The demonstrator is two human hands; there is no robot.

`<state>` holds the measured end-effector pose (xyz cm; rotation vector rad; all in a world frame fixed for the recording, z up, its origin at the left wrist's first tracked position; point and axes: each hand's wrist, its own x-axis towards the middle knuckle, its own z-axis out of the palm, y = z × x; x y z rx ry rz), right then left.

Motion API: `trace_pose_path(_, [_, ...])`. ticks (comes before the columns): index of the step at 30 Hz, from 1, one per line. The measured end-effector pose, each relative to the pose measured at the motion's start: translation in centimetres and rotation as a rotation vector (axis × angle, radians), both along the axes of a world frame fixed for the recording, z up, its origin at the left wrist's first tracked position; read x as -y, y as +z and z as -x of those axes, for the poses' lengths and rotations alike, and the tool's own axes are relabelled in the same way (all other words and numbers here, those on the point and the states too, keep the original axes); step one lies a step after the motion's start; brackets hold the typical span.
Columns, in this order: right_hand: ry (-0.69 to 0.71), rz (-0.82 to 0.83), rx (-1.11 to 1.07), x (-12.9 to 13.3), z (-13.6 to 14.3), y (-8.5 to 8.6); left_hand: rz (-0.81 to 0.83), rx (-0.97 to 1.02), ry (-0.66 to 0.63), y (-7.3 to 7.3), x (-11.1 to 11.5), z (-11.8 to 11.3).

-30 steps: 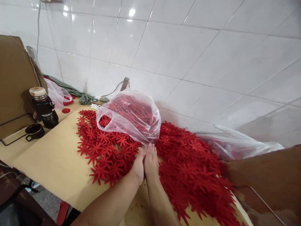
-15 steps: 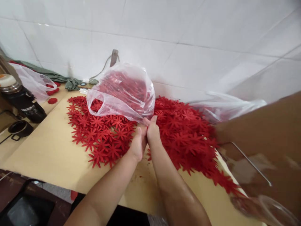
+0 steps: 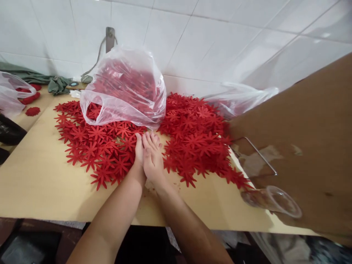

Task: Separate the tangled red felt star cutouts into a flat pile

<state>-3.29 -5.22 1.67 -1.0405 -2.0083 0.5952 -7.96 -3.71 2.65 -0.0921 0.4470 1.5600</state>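
My left hand [image 3: 139,154] and my right hand [image 3: 152,157] are pressed together, side by side, over the tabletop [image 3: 41,187]. Fingers on the right hand stretch forward and hold nothing. The left hand lies flat against it, with its thumb out and its other fingers partly hidden. Red flower-shaped cutouts lie on both sides: one pile [image 3: 90,150] on the left, another pile [image 3: 195,143] on the right. Just beyond my fingertips, a clear plastic bag [image 3: 123,88] full of more red pieces rests on the left pile.
At right a cardboard box [image 3: 302,146] stands with a bent metal rod [image 3: 261,156] beside it. A clear plastic cup [image 3: 283,201] lies near the table edge. Another plastic bag [image 3: 242,99] is by the wall. Far left are a white bag [image 3: 9,91] and green cloth [image 3: 33,77].
Both hands have pulled back a little from the bag and pressed together, the right fingers now stretched out. The gap between the piles is wider. The view has turned right.
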Motion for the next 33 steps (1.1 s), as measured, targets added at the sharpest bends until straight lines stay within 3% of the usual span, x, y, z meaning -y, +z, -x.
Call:
trace_pose_path(4, [-0.073, 0.026, 0.015, -4.3, 0.1, -0.1, -0.197, -0.055, -0.001, 0.0, 0.3, -0.5])
trace_pose_path(7, [-0.201, 0.127, -0.009, -6.8, -0.3, -0.1, -0.242, -0.085, -0.054, 0.2, 0.5, -1.3])
trace_pose_path(10, [-0.202, 0.185, 0.010, -6.1, -0.7, -0.1, -0.211, -0.074, -0.099, 0.4, 0.6, -1.3])
trace_pose_path(14, [-0.049, -0.040, 0.077, -1.9, -0.3, -0.3, -0.106, -0.009, -0.081, -0.1, 0.2, -0.3])
trace_pose_path(18, [-0.088, -0.061, 0.092, -0.2, 0.4, -0.1, -0.092, -0.010, -0.056, -0.4, -0.2, 0.3])
trace_pose_path(21, [-0.154, -0.127, 0.168, -1.6, 0.8, 0.7, -0.196, -0.067, 0.007, -0.2, -0.1, 0.1])
trace_pose_path(24, [-0.216, -0.148, 0.215, -3.5, 1.0, 1.3, -0.256, -0.115, -0.013, 0.0, 0.1, -0.1])
trace_pose_path(33, [-0.292, -0.046, 0.192, -8.4, 0.4, 0.1, -0.175, -0.136, -0.104, -0.3, 0.0, -0.6])
